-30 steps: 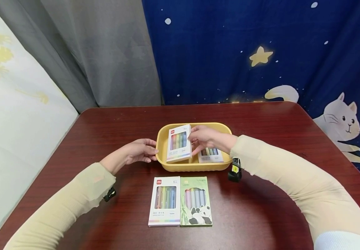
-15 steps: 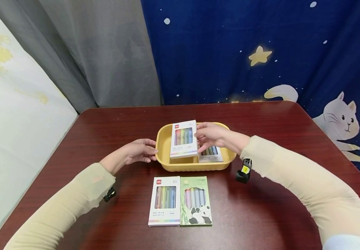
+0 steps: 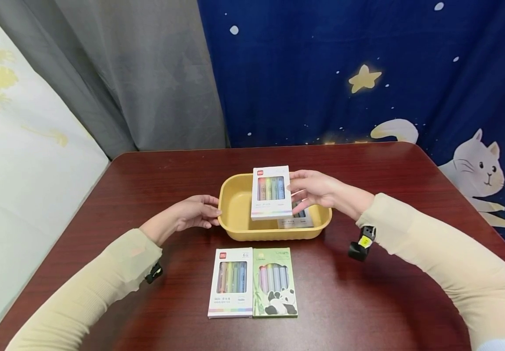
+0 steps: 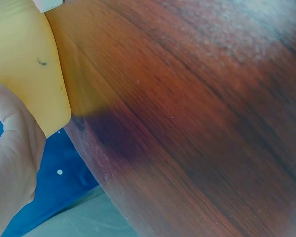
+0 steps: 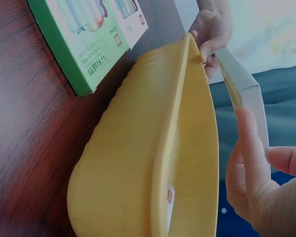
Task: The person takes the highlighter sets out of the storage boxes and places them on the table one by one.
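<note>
My right hand (image 3: 316, 189) grips the right edge of a white highlighter box (image 3: 272, 208) with a clear window, holding it above a yellow plastic basket (image 3: 274, 235). In the right wrist view the thumb and fingers (image 5: 251, 148) lie on opposite sides of that box. My left hand (image 3: 197, 212) pinches the basket's left rim, thumb on top. Another white highlighter box (image 3: 296, 223) lies inside the basket at the right, partly hidden by my right hand and the raised box.
In front of the basket, a white highlighter box (image 3: 230, 282) and a green panda-print highlighter box (image 3: 275, 282) lie side by side on the dark red wooden table (image 3: 169, 302). A blue star-patterned curtain (image 3: 305, 73) and a grey curtain (image 3: 147, 73) hang behind.
My right hand has lifted the white highlighter box up out of the basket's left part and shifted it right. My left hand stays at the rim, and the two front boxes have not moved.
</note>
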`<state>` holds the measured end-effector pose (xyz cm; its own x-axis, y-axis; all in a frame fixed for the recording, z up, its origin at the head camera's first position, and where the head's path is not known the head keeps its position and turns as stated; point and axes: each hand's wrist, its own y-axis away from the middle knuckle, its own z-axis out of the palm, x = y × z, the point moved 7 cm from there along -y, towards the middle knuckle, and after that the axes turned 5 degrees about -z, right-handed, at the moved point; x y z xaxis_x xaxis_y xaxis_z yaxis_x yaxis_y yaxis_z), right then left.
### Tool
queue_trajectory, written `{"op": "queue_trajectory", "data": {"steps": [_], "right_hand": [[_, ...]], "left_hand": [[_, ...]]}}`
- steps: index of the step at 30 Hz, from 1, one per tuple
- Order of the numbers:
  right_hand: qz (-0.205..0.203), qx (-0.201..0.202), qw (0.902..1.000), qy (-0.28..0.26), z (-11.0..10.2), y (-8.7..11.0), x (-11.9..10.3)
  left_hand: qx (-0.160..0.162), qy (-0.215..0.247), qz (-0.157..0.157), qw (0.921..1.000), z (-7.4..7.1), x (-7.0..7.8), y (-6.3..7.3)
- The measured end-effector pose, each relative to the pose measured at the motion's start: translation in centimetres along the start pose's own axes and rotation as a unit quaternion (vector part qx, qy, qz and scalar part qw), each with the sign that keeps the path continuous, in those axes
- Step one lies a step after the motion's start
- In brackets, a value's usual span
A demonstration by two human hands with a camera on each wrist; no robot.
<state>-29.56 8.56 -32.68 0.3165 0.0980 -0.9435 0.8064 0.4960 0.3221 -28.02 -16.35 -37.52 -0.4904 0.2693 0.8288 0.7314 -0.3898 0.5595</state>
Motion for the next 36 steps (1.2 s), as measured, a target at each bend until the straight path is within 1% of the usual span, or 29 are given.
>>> {"op": "queue_trajectory", "data": {"steps": [7,13,24,31,36], "right_hand": [[-0.006,-0.009,0.9999,-0.005,-0.4,1.3,-0.2],[-0.012,-0.014,0.9997,-0.013,-0.7,2.3,0.1],[-0.021,-0.039,0.9983,-0.038,-0.8,4.6,0.0],[-0.012,-0.03,0.9989,-0.035,-1.3,6.0,0.6],[-0.018,-0.041,0.9984,-0.036,-1.6,7.1,1.2]], "left_hand": [[0.004,-0.001,-0.003,1.0,0.0,-0.1,0.0],[0.0,0.0,0.0,1.0,0.0,-0.1,-0.1],[0.001,0.002,0.001,1.0,-0.1,-0.1,0.0],[0.003,0.003,0.0,1.0,-0.1,-0.2,0.0],[-0.001,0.0,0.004,1.0,-0.1,-0.1,0.0]]}}
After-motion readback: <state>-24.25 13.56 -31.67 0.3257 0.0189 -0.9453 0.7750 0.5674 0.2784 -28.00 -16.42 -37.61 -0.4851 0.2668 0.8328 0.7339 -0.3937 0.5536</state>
